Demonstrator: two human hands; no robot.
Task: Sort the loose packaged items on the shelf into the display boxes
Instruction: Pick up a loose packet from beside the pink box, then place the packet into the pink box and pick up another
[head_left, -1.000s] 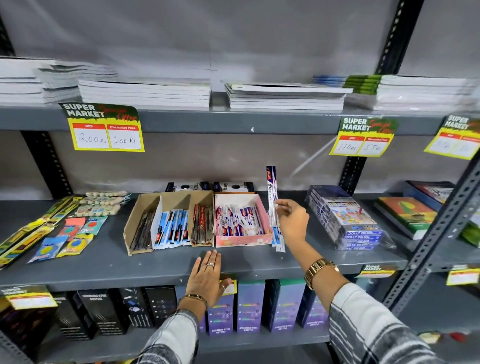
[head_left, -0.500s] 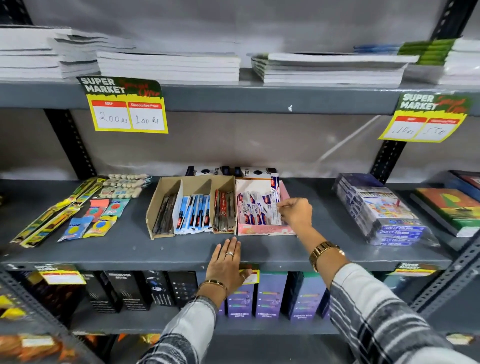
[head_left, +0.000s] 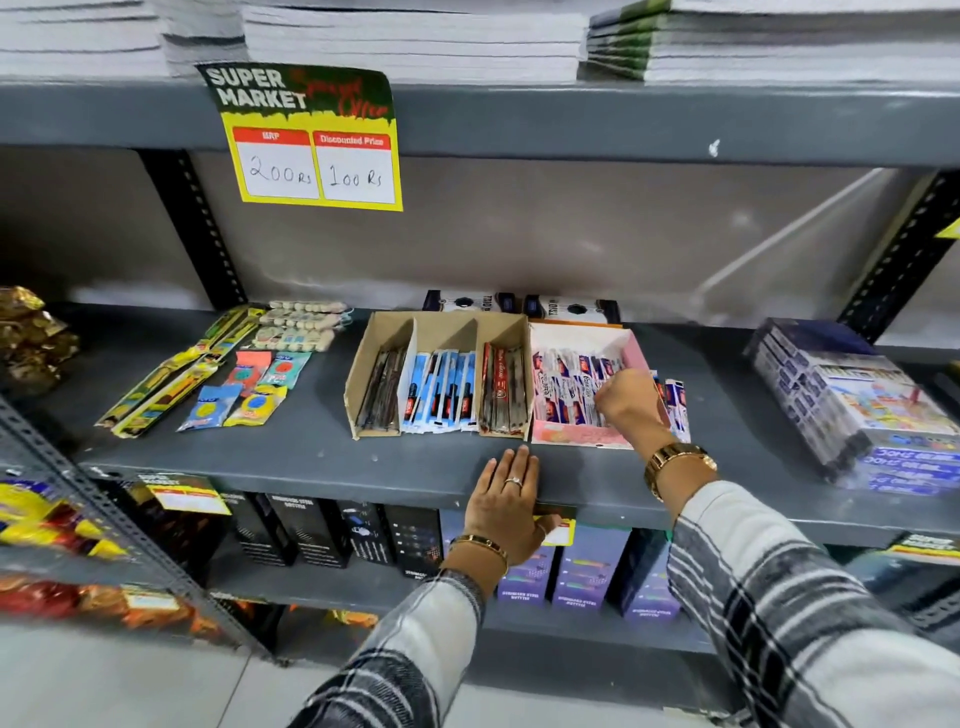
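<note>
Right hand closed among packets in pink box; hold unclear. Left hand flat, empty, 6 o'clock. Loose packets at box's 3 o'clock remain.

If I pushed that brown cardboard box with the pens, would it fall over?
Probably not. The brown cardboard box lies low and wide on the shelf, so it would likely slide. It looks light, thin card, so it may bend. The pink box alongside would likely get nudged.
</note>
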